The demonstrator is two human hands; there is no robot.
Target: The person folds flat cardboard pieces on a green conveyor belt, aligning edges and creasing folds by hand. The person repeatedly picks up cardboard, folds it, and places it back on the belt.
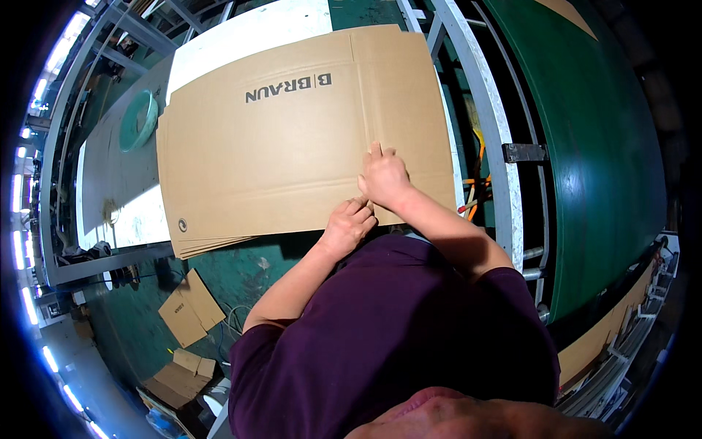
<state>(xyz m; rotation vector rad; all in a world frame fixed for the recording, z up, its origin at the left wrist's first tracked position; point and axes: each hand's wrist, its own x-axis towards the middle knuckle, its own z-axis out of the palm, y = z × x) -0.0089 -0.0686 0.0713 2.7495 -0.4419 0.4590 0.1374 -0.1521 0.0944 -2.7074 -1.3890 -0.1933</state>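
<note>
A large flat brown cardboard sheet [292, 143] with dark print lies on top of a stack of similar sheets before me. Crease lines cross it, one running away from me near its right part. My right hand [386, 177] rests on the sheet by that crease, fingers bent and drawn together. Just nearer to me, my left hand [349, 227] is closed at the sheet's near edge, its fingertips close to the right hand's thumb. Whatever either hand may pinch is hidden by the fingers.
A white table [248, 36] carries the stack. A green hoop-shaped container [139, 121] stands at the left. Past a metal frame rail [493, 110] on the right runs a green belt surface [599, 146]. Cardboard pieces [191, 309] and an opened carton [179, 377] lie on the floor, lower left.
</note>
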